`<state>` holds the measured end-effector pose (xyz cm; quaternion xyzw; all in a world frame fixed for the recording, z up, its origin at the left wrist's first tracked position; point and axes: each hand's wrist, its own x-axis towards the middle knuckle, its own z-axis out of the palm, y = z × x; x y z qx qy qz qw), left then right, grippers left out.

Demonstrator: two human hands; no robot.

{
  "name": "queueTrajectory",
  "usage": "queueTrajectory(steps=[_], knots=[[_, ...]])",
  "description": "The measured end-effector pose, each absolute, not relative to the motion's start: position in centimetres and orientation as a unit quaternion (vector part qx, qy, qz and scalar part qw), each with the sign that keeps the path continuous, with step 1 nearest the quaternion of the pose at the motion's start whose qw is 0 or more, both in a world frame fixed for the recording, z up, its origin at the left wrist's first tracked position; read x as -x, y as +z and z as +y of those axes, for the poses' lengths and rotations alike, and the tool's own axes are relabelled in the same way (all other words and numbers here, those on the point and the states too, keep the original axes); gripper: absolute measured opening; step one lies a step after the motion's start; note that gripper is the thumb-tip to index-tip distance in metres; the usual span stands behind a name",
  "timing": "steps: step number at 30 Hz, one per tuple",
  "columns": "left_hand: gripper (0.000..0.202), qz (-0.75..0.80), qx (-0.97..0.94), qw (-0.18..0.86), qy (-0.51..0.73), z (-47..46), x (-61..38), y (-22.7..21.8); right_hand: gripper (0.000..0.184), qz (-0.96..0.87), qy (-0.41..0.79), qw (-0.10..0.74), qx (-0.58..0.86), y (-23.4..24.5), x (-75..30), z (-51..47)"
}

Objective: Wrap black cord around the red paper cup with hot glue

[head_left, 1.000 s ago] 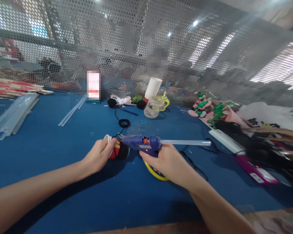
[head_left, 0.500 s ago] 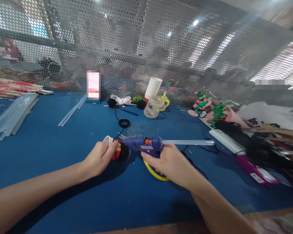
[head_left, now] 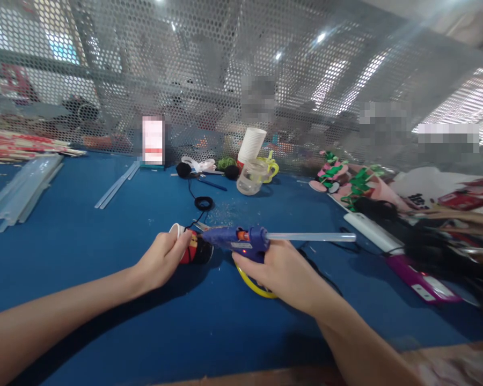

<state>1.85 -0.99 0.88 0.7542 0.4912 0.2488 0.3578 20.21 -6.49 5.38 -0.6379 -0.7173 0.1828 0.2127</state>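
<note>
My left hand (head_left: 161,260) is closed around a paper cup (head_left: 191,253) that lies tilted on its side, its white rim toward the left. The cup is red with a gold patch, and its base end is black. My right hand (head_left: 279,271) grips a blue hot glue gun (head_left: 235,237) with a small red light lit. A long clear glue stick (head_left: 312,236) juts out of its back. The gun's nozzle is at the cup, by my left thumb; whether it touches cannot be made out. Black yarn (head_left: 204,203) runs from the cup to a loose coil behind it.
A clear jar (head_left: 249,179) and stacked white paper cups (head_left: 253,143) stand at the back. Glue sticks (head_left: 26,187) lie at left, near a phone (head_left: 153,140). Yellow tubing (head_left: 251,284) curves below the gun. On the right are a power strip (head_left: 422,281) and another person's arm (head_left: 462,219).
Both hands, the cup and the glue gun keep nearly the same place. The cup appears slightly turned. At far right, something red has come into view by the white bag.
</note>
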Motion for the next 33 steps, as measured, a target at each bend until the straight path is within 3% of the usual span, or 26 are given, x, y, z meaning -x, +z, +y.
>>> queueTrajectory(steps=[33], knots=[[0.038, 0.499, -0.728, 0.397, 0.253, -0.55, -1.95, 0.62, 0.015, -0.723, 0.158, 0.19, 0.645, 5.16, -20.38, -6.73]])
